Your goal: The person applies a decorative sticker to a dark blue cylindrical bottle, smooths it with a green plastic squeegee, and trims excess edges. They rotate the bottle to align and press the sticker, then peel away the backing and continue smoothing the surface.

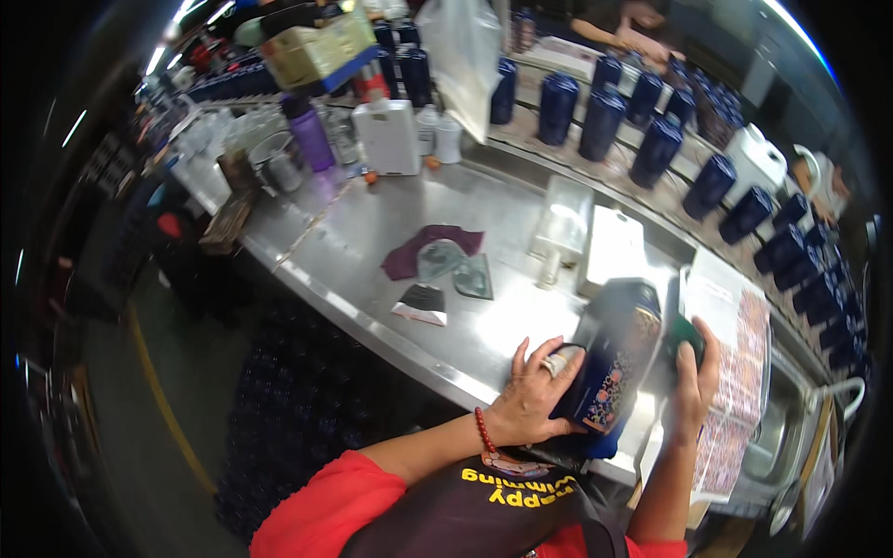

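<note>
A glossy dark blue bottle (618, 367), its side patterned with gold, orange and white blossoms, its far end motion-blurred, lies tilted at the near right of the steel table (349, 244); the left hand (528, 402) grips it, the right hand (696, 379) pinching a green pad (685, 338) just beside.

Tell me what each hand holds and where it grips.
The left hand holds the blue bottle by its left side; the right hand holds a green pad by its near end.

Glossy dark-blue bottle with gold-orange patterned print (618, 365), tilted, and small dark-green flat pad (685, 338), apart, both over brushed-steel worktop's (339, 246) right side.
</note>
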The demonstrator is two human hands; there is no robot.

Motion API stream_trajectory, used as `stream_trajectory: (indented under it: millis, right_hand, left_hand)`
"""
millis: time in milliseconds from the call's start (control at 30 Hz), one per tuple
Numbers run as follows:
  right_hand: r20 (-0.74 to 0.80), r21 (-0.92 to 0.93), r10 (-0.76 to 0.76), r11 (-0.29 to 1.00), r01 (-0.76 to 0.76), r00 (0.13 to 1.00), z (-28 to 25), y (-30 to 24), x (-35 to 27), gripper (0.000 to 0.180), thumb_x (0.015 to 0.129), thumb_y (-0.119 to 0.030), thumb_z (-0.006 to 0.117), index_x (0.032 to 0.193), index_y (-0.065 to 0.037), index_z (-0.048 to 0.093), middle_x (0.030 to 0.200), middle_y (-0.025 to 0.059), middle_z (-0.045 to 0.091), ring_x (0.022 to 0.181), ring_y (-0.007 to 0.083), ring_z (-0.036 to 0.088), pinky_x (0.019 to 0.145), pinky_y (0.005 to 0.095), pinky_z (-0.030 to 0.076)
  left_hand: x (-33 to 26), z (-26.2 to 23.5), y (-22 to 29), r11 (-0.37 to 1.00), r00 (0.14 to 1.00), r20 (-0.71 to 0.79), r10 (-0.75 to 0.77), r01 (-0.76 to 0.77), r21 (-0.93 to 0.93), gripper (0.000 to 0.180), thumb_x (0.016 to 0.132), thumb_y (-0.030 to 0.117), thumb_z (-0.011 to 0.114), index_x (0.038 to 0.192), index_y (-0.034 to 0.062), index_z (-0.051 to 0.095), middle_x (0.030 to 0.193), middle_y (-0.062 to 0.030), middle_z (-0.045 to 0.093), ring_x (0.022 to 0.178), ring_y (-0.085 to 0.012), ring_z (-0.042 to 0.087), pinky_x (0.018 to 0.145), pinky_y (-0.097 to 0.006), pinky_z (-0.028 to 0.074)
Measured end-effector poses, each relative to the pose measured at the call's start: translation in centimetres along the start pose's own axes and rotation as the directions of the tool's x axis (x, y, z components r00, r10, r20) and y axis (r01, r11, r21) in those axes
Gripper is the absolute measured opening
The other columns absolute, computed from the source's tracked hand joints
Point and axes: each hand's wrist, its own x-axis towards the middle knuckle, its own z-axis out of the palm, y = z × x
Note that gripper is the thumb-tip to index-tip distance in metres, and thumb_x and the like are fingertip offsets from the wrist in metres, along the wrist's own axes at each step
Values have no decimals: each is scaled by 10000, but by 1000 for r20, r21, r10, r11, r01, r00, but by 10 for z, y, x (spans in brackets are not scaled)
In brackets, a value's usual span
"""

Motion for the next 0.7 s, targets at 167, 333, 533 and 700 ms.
stream_trajectory:
  millis: [167,333,533,700]
  right_hand:
    - [179,-192,-165,961,199,970,-22,18,-31,481,1016,21,437,1497,23,462,1520,186,503,1360,267,524,985,333,528]
    - [369,-258,-126,938,231,921,-31,26,-72,738,1009,-382,594,1570,27,343,1597,215,407,1399,324,483,975,374,499]
    - [471,-391,-160,843,368,867,-19,22,-98,1101,822,-528,820,1584,50,275,1558,273,397,1400,409,452,1158,465,369]
    - [365,-382,-127,883,273,922,-9,26,-103,887,895,-346,740,1552,75,318,1540,294,416,1371,451,457,1154,481,357]
  left_hand:
    - [-3,-2,6,999,997,-69,-30,31,17,1121,796,654,727,1588,-18,305,1404,-284,498,1486,-427,242,1184,-678,106]
    - [0,-4,3,999,999,-23,-22,22,-27,1127,789,643,730,1582,-38,307,1347,-274,566,1492,-402,260,1168,-688,155]
    - [1,-4,0,999,998,53,-36,38,-30,1163,802,689,689,1600,-36,252,1276,-301,598,1492,-424,251,1173,-680,153]
    - [8,-7,-15,993,978,207,-35,58,-104,1194,854,823,530,1619,-26,185,1448,-313,483,1484,-454,249,1181,-664,148]
